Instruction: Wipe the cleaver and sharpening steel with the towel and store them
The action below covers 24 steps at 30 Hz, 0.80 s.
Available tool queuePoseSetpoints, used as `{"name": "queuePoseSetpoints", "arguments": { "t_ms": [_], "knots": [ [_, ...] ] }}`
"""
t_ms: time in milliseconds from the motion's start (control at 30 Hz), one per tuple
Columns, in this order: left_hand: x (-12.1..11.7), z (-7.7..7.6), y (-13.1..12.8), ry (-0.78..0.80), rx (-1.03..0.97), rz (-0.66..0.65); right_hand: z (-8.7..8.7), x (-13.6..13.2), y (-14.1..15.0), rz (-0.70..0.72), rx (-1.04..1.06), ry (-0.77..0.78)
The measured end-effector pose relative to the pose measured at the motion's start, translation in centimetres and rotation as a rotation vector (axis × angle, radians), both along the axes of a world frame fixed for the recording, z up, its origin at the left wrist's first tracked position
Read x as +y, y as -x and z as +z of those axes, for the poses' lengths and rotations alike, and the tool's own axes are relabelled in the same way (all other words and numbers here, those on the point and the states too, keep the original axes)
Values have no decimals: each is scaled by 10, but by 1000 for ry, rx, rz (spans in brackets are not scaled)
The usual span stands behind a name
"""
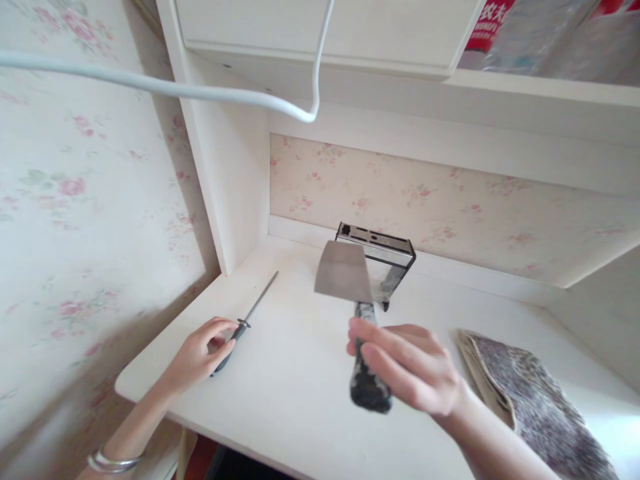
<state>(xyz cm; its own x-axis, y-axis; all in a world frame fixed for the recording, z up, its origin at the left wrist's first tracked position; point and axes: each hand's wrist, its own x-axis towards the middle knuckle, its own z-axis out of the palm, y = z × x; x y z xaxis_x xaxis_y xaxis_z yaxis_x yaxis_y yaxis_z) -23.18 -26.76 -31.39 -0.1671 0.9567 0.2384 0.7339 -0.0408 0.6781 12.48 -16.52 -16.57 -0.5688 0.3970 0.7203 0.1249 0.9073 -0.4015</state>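
My right hand (407,363) is closed around the dark, worn handle of a cleaver (344,270), held up over the white desk with its broad grey blade pointing away from me. At the left, a honing steel (261,298) with a thin metal rod and black handle rests on the desk, and my left hand (204,353) pinches it by the handle. Behind the cleaver stands a knife block (383,239) with a slotted black and metal top; the blade hides part of its front.
A folded, mottled grey-brown cloth (530,393) lies on the desk (295,373) at the right. White cupboards (320,33) hang above, with plastic-wrapped bottles (540,33) at upper right. A white cable or lamp arm (200,90) crosses overhead. Floral wall (75,220) borders the left.
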Motion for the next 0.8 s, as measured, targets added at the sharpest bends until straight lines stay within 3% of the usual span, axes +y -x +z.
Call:
{"name": "queuePoseSetpoints", "arguments": {
  "t_ms": [33,100,233,333,600,800],
  "knots": [
    [0,1,0,-7,2,0,-14,-4,7,112,-57,-80],
    [0,2,1,-8,10,7,-39,-8,24,206,-123,-200],
    [1,3,2,13,20,28,-80,-10,55,210,-246,-306],
    [2,2,4,14,-5,17,-100,-11,68,198,-317,-430],
    [2,9,0,19,-76,5,-116,-15,83,154,-482,-553],
    [0,10,7,-8,-342,101,-126,-20,89,114,-639,-402]
  ]
}}
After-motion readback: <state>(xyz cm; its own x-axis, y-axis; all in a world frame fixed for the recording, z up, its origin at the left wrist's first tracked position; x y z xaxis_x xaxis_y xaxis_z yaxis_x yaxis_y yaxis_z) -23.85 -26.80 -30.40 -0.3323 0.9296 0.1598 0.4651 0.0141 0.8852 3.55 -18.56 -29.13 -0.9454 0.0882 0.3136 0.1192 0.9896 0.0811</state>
